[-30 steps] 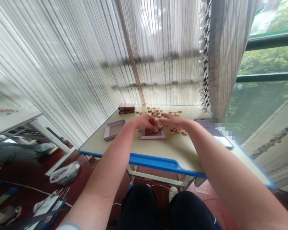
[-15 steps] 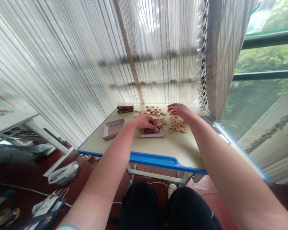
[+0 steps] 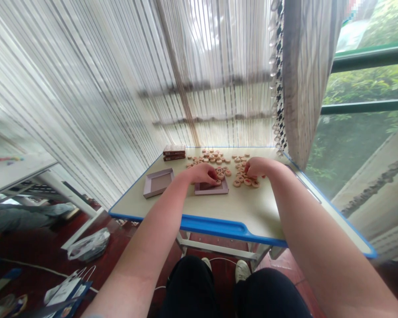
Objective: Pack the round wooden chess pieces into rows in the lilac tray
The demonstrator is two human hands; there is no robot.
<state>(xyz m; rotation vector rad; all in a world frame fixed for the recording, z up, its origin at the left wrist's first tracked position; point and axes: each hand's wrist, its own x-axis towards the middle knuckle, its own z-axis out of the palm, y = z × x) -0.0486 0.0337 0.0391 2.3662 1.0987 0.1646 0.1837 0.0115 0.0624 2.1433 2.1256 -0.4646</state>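
My left hand (image 3: 205, 173) reaches over a shallow purple-grey box (image 3: 211, 191), its fingers closed on a round wooden piece (image 3: 218, 182) inside it. Several more round pieces (image 3: 220, 176) lie at the box's right part. My right hand (image 3: 257, 168) is at the right-hand group of pieces (image 3: 247, 182), fingertips pinched together and pointing down; whether a piece is between them is hidden. Another loose group of pieces (image 3: 212, 155) lies behind the box.
An open box lid (image 3: 158, 182) lies left on the table (image 3: 232, 210), with stacked brown boxes (image 3: 174, 152) behind it. A flat dark-edged item (image 3: 307, 185) is by the right edge. Curtains hang behind; bags (image 3: 89, 244) are on the floor.
My right hand has come down and nearer, from above the back pieces to the right-hand group, and its fingers have closed. My left hand stays at the box. The view has shifted slightly.
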